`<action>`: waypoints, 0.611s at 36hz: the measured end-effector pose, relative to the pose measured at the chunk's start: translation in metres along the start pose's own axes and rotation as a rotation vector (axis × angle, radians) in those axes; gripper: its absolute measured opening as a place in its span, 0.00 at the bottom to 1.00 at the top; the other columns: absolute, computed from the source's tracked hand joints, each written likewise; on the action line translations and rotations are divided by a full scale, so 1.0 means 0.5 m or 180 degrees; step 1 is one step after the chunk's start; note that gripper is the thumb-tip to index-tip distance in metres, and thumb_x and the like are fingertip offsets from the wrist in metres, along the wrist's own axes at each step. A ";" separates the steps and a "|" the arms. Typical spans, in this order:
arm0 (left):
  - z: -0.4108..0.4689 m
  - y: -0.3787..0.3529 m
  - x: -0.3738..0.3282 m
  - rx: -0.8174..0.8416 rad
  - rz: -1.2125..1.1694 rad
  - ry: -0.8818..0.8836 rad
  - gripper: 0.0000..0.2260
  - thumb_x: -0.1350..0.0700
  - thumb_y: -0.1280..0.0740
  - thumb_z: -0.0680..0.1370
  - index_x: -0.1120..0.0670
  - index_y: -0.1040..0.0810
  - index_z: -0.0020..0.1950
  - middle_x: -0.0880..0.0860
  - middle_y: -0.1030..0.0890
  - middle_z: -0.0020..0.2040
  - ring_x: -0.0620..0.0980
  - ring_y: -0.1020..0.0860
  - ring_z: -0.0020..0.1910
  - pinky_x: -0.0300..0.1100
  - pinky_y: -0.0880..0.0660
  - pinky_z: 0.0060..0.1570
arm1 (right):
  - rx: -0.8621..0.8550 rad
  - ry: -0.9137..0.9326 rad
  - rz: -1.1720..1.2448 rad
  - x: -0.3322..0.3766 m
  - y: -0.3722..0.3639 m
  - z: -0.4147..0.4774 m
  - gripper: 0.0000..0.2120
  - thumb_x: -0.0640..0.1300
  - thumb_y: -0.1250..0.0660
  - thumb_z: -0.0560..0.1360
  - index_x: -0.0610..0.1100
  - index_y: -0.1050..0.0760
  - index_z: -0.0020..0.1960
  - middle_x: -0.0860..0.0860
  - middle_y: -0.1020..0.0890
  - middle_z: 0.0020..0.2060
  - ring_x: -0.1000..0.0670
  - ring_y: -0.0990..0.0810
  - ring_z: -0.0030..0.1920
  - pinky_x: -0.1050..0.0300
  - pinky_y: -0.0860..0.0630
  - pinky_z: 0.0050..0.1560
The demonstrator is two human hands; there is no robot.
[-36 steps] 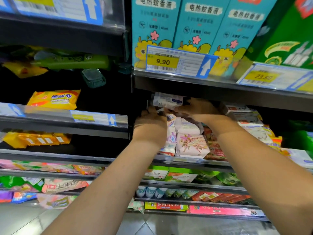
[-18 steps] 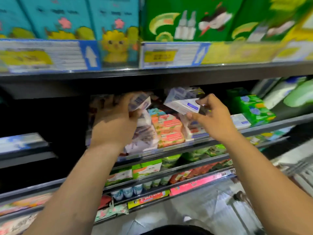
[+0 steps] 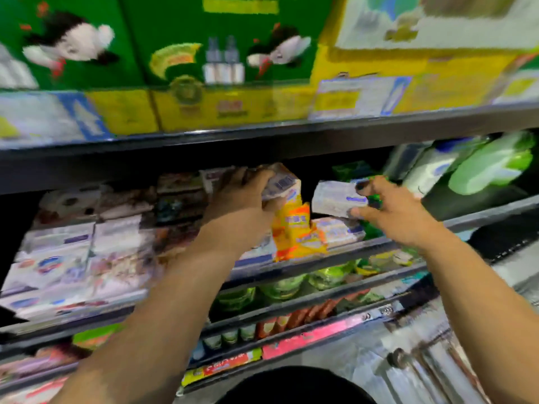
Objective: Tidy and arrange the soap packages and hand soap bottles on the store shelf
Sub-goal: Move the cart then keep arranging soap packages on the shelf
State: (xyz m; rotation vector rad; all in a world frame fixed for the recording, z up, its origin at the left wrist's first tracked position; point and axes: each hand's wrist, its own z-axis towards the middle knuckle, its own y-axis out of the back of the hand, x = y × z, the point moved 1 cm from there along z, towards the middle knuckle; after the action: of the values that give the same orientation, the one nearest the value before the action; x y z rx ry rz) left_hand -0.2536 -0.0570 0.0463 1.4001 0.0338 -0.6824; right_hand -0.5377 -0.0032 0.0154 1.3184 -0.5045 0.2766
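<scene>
My left hand grips a white soap package with a barcode just under the upper shelf. My right hand pinches a pale blue-white soap box between thumb and fingers, to the right of the other package. Both are held above the soap shelf. Below them stand yellow soap packs and a white soap box. White and floral soap packages fill the shelf's left part. Hand soap bottles, white and green, lie tilted at the far right. The view is blurred.
Green and yellow boxes with price tags stand on the shelf above. Lower shelves hold green packs, red packets and small items. A metal rack shows at the bottom right near the floor.
The view has swung further right along the shelf. Both hands have kept their packages, and the yellow soap packs have come into sight below them.
</scene>
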 end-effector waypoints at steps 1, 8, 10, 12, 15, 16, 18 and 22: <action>0.008 -0.010 -0.014 0.0003 0.0037 0.0042 0.22 0.42 0.34 0.79 0.42 0.31 0.72 0.51 0.30 0.71 0.56 0.32 0.69 0.45 0.34 0.64 | 0.0068 0.0144 -0.0089 -0.006 -0.003 0.014 0.18 0.47 0.24 0.72 0.44 0.24 0.58 0.49 0.21 0.54 0.48 0.23 0.54 0.52 0.29 0.53; 0.059 -0.051 -0.079 0.0294 0.0235 0.0286 0.21 0.43 0.36 0.80 0.39 0.32 0.73 0.49 0.33 0.73 0.56 0.34 0.70 0.45 0.35 0.67 | 0.0766 0.0787 -0.0884 -0.022 -0.029 0.092 0.26 0.51 0.30 0.77 0.57 0.34 0.73 0.53 0.25 0.67 0.46 0.30 0.70 0.36 0.41 0.71; 0.071 -0.056 -0.090 0.0239 0.0220 0.0280 0.21 0.45 0.34 0.80 0.40 0.30 0.73 0.50 0.31 0.72 0.56 0.33 0.70 0.45 0.34 0.67 | 0.1000 0.0691 -0.0439 -0.028 -0.042 0.105 0.26 0.52 0.32 0.76 0.70 0.35 0.69 0.50 0.25 0.68 0.44 0.30 0.71 0.33 0.45 0.73; 0.081 -0.061 -0.102 0.0216 0.0245 0.0283 0.21 0.46 0.34 0.80 0.41 0.30 0.73 0.52 0.30 0.72 0.57 0.32 0.69 0.46 0.34 0.67 | 0.1202 0.0542 -0.0181 -0.038 -0.057 0.115 0.25 0.52 0.35 0.77 0.78 0.37 0.64 0.45 0.26 0.70 0.41 0.30 0.71 0.36 0.44 0.74; 0.092 -0.074 -0.114 0.0227 0.0354 0.0241 0.21 0.48 0.33 0.80 0.44 0.29 0.73 0.53 0.29 0.72 0.57 0.32 0.70 0.45 0.35 0.68 | 0.1255 0.0754 -0.1307 -0.049 -0.061 0.125 0.21 0.57 0.40 0.81 0.62 0.35 0.74 0.50 0.33 0.75 0.46 0.36 0.75 0.34 0.53 0.74; 0.096 -0.080 -0.115 0.0239 0.0355 0.0206 0.21 0.49 0.32 0.80 0.45 0.29 0.73 0.54 0.29 0.72 0.57 0.32 0.70 0.45 0.36 0.68 | 0.1286 0.0873 -0.1453 -0.050 -0.058 0.126 0.21 0.60 0.42 0.81 0.61 0.35 0.74 0.54 0.37 0.77 0.47 0.42 0.78 0.29 0.57 0.72; 0.106 -0.093 -0.115 0.0301 0.0270 0.0153 0.22 0.50 0.31 0.79 0.46 0.28 0.73 0.55 0.29 0.71 0.57 0.31 0.70 0.43 0.36 0.68 | 0.1418 0.0944 -0.1515 -0.056 -0.051 0.127 0.21 0.63 0.49 0.82 0.64 0.35 0.74 0.60 0.43 0.79 0.47 0.53 0.80 0.24 0.61 0.70; 0.132 -0.108 -0.133 0.0618 0.0240 0.0062 0.23 0.52 0.32 0.80 0.49 0.30 0.74 0.54 0.30 0.72 0.55 0.32 0.71 0.38 0.38 0.65 | 0.1573 0.1062 -0.1363 -0.077 -0.051 0.132 0.31 0.73 0.57 0.75 0.65 0.30 0.70 0.62 0.46 0.79 0.46 0.57 0.80 0.28 0.58 0.73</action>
State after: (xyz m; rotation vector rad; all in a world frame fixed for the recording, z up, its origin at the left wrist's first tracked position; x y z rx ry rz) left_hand -0.3562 -0.0898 0.0389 1.5861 -0.0715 -0.6219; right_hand -0.5715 -0.0696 -0.0147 1.7772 0.1473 0.2646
